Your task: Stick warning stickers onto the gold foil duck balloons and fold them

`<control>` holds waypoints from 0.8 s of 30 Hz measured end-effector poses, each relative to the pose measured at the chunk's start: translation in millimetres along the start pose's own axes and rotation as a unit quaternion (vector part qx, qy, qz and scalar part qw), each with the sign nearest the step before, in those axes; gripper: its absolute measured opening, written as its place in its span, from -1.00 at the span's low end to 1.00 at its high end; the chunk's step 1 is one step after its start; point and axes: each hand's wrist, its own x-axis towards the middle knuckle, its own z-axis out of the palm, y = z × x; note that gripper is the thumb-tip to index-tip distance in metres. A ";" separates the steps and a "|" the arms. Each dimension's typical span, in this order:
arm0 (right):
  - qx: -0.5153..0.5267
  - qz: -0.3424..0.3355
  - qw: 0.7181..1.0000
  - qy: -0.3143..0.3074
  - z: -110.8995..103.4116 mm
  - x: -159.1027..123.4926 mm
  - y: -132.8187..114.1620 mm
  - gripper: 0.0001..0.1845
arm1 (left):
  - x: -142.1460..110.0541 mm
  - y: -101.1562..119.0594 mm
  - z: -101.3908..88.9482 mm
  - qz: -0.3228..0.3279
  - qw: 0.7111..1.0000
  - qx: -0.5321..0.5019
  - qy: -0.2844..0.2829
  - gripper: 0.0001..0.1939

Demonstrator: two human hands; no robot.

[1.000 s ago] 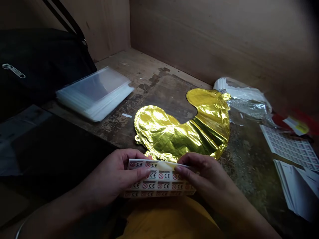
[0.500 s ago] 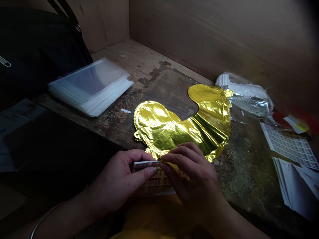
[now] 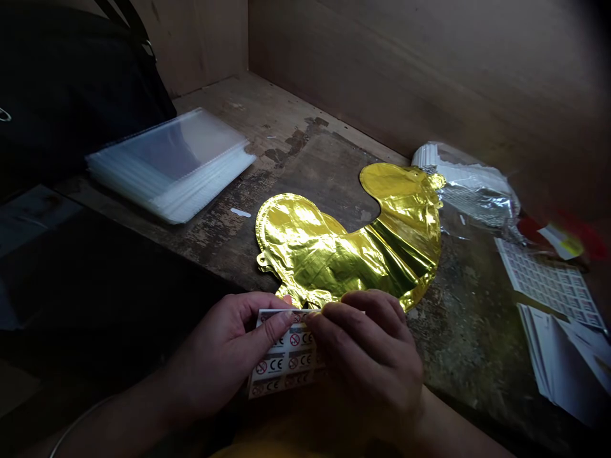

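Observation:
A white sheet of stickers (image 3: 286, 364), printed with rows of CE marks and red crossed-out circles, is in my two hands at the near table edge. My left hand (image 3: 238, 346) pinches its upper left part, thumb on the printed face. The bent fingers of my right hand (image 3: 370, 343) close at its top edge and cover much of the right side; whether a single sticker is between the fingertips is hidden. Just beyond my hands lies a shiny gold foil balloon (image 3: 329, 257), flat and curved, its near edge by my fingertips.
A stack of clear plastic sleeves (image 3: 172, 168) lies at the left, by a dark bag (image 3: 71, 89). At the right are a clear plastic packet (image 3: 477, 187), another sticker sheet (image 3: 548, 280) and folded white papers (image 3: 558, 362). Wooden panels (image 3: 405, 76) stand behind the worn table.
The sticker sheet has tilted up, so more of its printed face shows. My right hand has turned, its fingers more curled over the top edge. The balloon lies as before.

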 end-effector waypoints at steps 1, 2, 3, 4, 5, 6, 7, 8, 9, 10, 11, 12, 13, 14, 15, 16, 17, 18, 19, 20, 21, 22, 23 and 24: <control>-0.002 -0.013 1.000 0.002 0.3 -1.0 -0.1 -0.82 | 0.4 -0.8 -0.2 -0.005 1.000 -0.011 0.001 -0.72; 0.000 -0.018 1.000 0.002 0.7 -1.9 -0.4 -0.81 | 0.5 -1.5 -0.3 -0.011 1.000 -0.021 0.001 -0.71; 0.004 -0.015 1.000 0.001 1.2 -2.6 -0.8 -0.80 | 0.6 -1.8 -0.4 -0.018 0.999 -0.026 0.001 -0.70; 0.011 -0.006 1.000 0.000 1.7 -3.1 -1.1 -0.81 | 0.5 -1.7 -0.3 -0.023 0.999 -0.026 0.002 -0.69; 0.018 0.006 1.000 0.000 2.3 -3.2 -1.4 -0.81 | 0.3 -1.2 0.0 -0.026 0.999 -0.022 0.005 -0.68; 0.022 0.017 1.000 0.004 2.9 -3.0 -1.5 -0.82 | 0.2 -0.3 0.4 -0.026 0.999 -0.013 0.013 -0.68; 0.019 0.026 0.999 0.007 3.5 -2.4 -1.3 -0.82 | 0.0 0.9 0.9 -0.022 0.999 -0.003 0.024 -0.67; 0.011 0.033 0.999 0.008 3.9 -1.5 -0.9 -0.79 | -0.1 2.1 1.6 -0.018 0.999 0.006 0.034 -0.67; 0.002 0.042 0.999 0.005 4.2 -0.4 -0.3 -0.75 | -0.1 3.3 2.2 -0.013 0.999 0.011 0.045 -0.67; -0.004 0.054 0.999 -0.002 4.4 0.8 0.3 -0.72 | -0.1 4.1 2.8 -0.008 0.999 0.011 0.051 -0.67; -0.006 0.068 0.998 -0.011 4.5 1.9 0.8 -0.70 | 0.0 4.5 3.2 -0.003 0.998 0.010 0.055 -0.67; 0.000 0.082 0.996 -0.022 4.4 2.8 1.1 -0.72 | 0.2 4.3 3.3 0.001 0.998 0.008 0.055 -0.68; 0.009 0.091 0.995 -0.033 4.2 3.3 1.3 -0.77 | 0.3 3.6 3.2 0.003 0.999 0.004 0.053 -0.69; 0.018 0.095 0.995 -0.041 4.0 3.3 1.1 -0.83 | 0.4 2.5 2.9 0.004 0.999 0.000 0.048 -0.70; 0.021 0.091 0.995 -0.043 3.8 2.9 0.9 -0.86 | 0.5 1.2 2.3 0.001 0.999 -0.006 0.039 -0.70; 0.019 0.081 0.996 -0.038 3.8 2.1 0.5 -0.87 | 0.6 -0.1 1.4 -0.004 1.000 -0.015 0.027 -0.70; 0.012 0.066 0.997 -0.025 3.9 0.9 0.2 -0.87 | 0.6 -1.2 0.5 -0.011 0.999 -0.030 0.012 -0.70; 0.004 0.046 0.999 -0.008 4.2 -0.5 0.0 -0.86 | 0.6 -2.0 -0.5 -0.019 0.999 -0.050 -0.002 -0.70; -0.004 0.026 1.000 0.010 4.5 -2.0 0.0 -0.85 | 0.6 -2.3 -1.4 -0.029 0.997 -0.074 -0.015 -0.71; -0.012 0.006 1.000 0.024 5.0 -3.4 0.2 -0.84 | 0.6 -2.3 -2.3 -0.039 0.994 -0.099 -0.026 -0.72; -0.017 -0.014 0.999 0.035 5.4 -4.6 0.7 -0.83 | 0.6 -1.9 -3.1 -0.049 0.991 -0.121 -0.035 -0.73; -0.020 -0.029 0.999 0.037 5.9 -5.5 1.4 -0.83 | 0.7 -1.4 -3.8 -0.058 0.988 -0.137 -0.040 -0.74; -0.024 -0.039 0.998 0.033 6.2 -6.0 2.3 -0.82 | 0.7 -0.8 -4.3 -0.064 0.986 -0.145 -0.042 -0.75; -0.029 -0.043 0.998 0.028 6.6 -6.2 3.3 -0.81 | 0.8 -0.3 -4.6 -0.066 0.986 -0.146 -0.041 -0.76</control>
